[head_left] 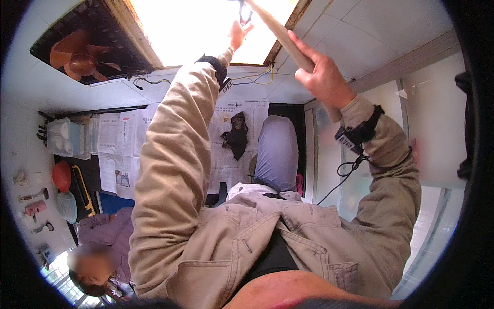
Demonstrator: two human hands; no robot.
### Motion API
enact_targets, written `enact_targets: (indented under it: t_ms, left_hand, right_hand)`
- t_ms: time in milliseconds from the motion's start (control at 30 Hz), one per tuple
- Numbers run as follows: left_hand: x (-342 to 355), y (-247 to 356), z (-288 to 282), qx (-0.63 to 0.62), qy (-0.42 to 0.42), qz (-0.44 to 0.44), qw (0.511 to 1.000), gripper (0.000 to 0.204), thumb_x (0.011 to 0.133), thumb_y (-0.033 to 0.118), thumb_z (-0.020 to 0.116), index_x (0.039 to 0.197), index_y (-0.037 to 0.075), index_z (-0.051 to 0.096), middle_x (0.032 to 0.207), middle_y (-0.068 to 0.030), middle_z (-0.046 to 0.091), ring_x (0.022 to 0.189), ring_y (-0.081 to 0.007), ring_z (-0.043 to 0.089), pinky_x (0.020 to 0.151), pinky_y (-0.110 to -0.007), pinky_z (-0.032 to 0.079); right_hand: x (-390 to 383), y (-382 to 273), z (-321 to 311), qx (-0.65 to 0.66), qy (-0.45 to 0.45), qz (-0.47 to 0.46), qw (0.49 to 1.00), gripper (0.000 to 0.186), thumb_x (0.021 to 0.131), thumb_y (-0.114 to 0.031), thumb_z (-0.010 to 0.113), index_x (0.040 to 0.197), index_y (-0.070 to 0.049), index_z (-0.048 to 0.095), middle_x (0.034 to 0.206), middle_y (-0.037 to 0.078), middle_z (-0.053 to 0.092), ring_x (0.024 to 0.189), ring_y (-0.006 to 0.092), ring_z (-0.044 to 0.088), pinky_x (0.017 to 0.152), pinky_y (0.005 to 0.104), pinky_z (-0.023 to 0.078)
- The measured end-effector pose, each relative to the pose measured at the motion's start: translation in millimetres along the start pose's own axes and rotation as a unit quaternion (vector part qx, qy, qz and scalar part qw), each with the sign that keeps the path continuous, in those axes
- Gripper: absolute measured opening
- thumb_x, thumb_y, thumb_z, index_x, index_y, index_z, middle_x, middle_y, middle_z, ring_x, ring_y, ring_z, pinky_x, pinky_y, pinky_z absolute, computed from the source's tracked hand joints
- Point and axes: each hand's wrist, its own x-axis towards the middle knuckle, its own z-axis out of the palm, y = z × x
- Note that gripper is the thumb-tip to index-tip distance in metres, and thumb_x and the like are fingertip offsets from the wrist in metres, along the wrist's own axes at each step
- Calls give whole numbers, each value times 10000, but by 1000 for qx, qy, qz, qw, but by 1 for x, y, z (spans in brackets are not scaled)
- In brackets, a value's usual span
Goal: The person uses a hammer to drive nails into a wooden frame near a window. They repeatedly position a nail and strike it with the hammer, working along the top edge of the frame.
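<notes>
Up at a bright, rust-edged rectangular opening (148, 31), my left hand (237, 35) is closed on a small dark tool (244, 15), washed out by glare. My right hand (324, 77), lower and to its right, grips a long pale wooden bar (288, 41) that slants up to beside that tool, its index finger stretched along the wood. Whether the tool and bar touch I cannot tell. Left of the opening is a dark panel with an orange fan (81, 61), and thin yellow and blue wires (260, 77) hang at the opening's edge.
Newspapers (118, 134) cover a surface, holding a crumpled dark piece (235, 136) beside my grey-clad knee (278, 149). Plastic containers (72, 138), a red bowl (62, 175) and a yellow hacksaw (82, 188) sit left. A person (103, 232) in purple is at lower left; frosted panels (381, 180) stand right.
</notes>
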Motion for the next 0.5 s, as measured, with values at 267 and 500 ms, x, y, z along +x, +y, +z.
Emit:
enact_targets:
  t_ms: [267, 500]
  left_hand:
    - [-2, 0, 2, -9, 2, 10, 1000, 391, 877, 369, 730, 956, -9, 666, 764, -117, 694, 672, -205, 666, 628, -350, 541]
    - [2, 2, 5, -7, 15, 23, 1000, 387, 876, 367, 732, 953, -7, 668, 761, -114, 693, 668, -200, 663, 625, -348, 539]
  right_hand:
    - [5, -3, -2, -49, -13, -36, 998, 733, 817, -57, 536, 1528, -166, 397, 812, 48, 634, 612, 87, 558, 609, 242, 510]
    - [4, -17, -7, -6, 16, 50, 999, 729, 823, -61, 534, 1530, -174, 395, 765, 31, 607, 563, 74, 545, 554, 237, 512]
